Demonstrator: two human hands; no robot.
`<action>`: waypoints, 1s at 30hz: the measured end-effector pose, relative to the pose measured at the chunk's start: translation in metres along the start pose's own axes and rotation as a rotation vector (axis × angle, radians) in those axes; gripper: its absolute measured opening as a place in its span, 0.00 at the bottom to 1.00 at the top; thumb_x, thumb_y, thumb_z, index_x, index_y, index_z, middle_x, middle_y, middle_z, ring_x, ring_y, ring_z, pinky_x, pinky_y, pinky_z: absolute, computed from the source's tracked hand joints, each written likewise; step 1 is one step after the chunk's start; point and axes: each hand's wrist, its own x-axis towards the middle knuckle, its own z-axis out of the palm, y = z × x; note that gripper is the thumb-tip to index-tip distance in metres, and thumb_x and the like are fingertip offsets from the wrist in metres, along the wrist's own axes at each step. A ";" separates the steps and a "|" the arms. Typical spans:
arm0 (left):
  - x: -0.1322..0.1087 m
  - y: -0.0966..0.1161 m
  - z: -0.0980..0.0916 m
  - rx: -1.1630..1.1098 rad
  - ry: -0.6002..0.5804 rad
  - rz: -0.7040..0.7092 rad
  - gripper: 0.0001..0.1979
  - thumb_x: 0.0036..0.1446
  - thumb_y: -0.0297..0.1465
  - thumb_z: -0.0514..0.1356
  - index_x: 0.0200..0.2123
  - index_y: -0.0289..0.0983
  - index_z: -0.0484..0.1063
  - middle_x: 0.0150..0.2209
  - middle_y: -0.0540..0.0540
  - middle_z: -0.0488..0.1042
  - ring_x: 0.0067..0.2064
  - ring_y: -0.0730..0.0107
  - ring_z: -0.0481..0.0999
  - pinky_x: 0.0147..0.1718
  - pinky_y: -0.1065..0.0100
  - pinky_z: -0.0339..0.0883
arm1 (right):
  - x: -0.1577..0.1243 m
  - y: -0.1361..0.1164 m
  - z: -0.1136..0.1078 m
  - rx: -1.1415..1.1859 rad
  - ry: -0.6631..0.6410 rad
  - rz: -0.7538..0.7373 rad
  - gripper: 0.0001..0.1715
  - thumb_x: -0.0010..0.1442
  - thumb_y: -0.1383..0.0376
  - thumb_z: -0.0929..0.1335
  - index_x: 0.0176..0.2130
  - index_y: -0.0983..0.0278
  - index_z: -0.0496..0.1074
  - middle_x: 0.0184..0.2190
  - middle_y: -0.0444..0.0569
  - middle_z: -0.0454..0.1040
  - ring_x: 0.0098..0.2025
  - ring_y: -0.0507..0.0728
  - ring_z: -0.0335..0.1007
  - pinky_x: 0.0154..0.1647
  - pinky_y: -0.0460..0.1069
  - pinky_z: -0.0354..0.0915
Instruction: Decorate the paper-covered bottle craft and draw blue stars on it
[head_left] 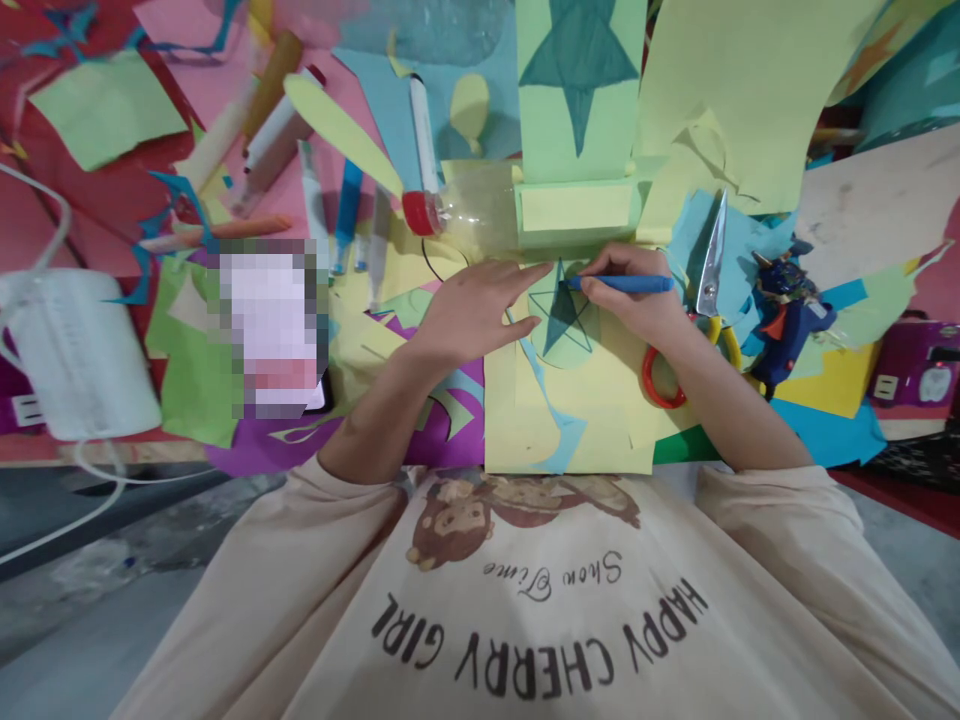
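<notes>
My right hand (pixel 630 290) grips a blue marker (pixel 626 284), its tip on a star drawing (pixel 561 312). The star is outlined on a round green paper piece, and part of it is coloured dark blue-green. My left hand (pixel 476 310) rests beside it with fingers stretched apart, the index fingertip near the star's top. Under the round piece lies a yellow sheet (pixel 517 430) with a thin blue paper strip (pixel 566 430) on it. Just above, a green card (pixel 577 110) bears a larger coloured star.
Scissors (pixel 711 270) with red and yellow handles lie right of my right hand, near a blue glue gun (pixel 784 335). A phone with a blurred screen (pixel 274 330), several markers (pixel 346 215) and a white device with a cable (pixel 90 350) are on the left. Paper scraps cover the table.
</notes>
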 end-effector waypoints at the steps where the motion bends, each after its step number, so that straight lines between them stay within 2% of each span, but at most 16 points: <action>1: 0.000 0.000 0.000 0.001 0.002 0.001 0.32 0.65 0.38 0.57 0.70 0.38 0.63 0.54 0.40 0.77 0.55 0.50 0.76 0.52 0.58 0.68 | 0.000 0.000 0.001 -0.010 0.006 -0.004 0.07 0.53 0.63 0.71 0.26 0.59 0.70 0.25 0.44 0.76 0.27 0.54 0.67 0.29 0.52 0.65; 5: 0.000 -0.001 0.001 -0.001 0.007 0.003 0.31 0.65 0.39 0.57 0.69 0.38 0.64 0.52 0.40 0.77 0.54 0.50 0.75 0.52 0.57 0.68 | 0.000 0.000 0.001 -0.046 0.049 -0.031 0.07 0.51 0.66 0.70 0.24 0.59 0.68 0.24 0.43 0.75 0.27 0.53 0.67 0.29 0.51 0.64; 8: 0.000 -0.002 0.002 0.000 0.011 0.004 0.31 0.65 0.39 0.56 0.69 0.38 0.64 0.50 0.40 0.78 0.52 0.51 0.76 0.52 0.58 0.68 | 0.000 0.000 0.001 -0.040 0.060 -0.030 0.08 0.52 0.65 0.70 0.24 0.59 0.67 0.24 0.44 0.75 0.27 0.54 0.68 0.29 0.51 0.65; 16: 0.000 -0.001 0.001 0.008 0.005 -0.001 0.32 0.64 0.39 0.57 0.69 0.38 0.64 0.46 0.41 0.78 0.51 0.51 0.76 0.49 0.58 0.68 | -0.001 0.000 -0.001 -0.016 0.000 -0.013 0.07 0.54 0.60 0.72 0.27 0.57 0.71 0.26 0.46 0.76 0.29 0.58 0.69 0.30 0.55 0.68; 24: 0.000 -0.001 0.001 0.006 0.013 0.006 0.31 0.65 0.39 0.56 0.69 0.37 0.65 0.49 0.40 0.78 0.53 0.51 0.76 0.51 0.58 0.68 | 0.000 -0.003 0.001 -0.062 0.044 -0.026 0.07 0.52 0.67 0.70 0.25 0.59 0.69 0.23 0.44 0.73 0.26 0.54 0.66 0.28 0.52 0.62; 30: 0.000 -0.002 0.002 0.002 0.015 0.011 0.32 0.65 0.39 0.56 0.70 0.37 0.63 0.55 0.40 0.77 0.56 0.50 0.75 0.54 0.57 0.68 | -0.001 -0.001 -0.001 0.018 0.038 -0.053 0.06 0.52 0.64 0.70 0.26 0.59 0.68 0.25 0.44 0.75 0.28 0.54 0.67 0.29 0.52 0.64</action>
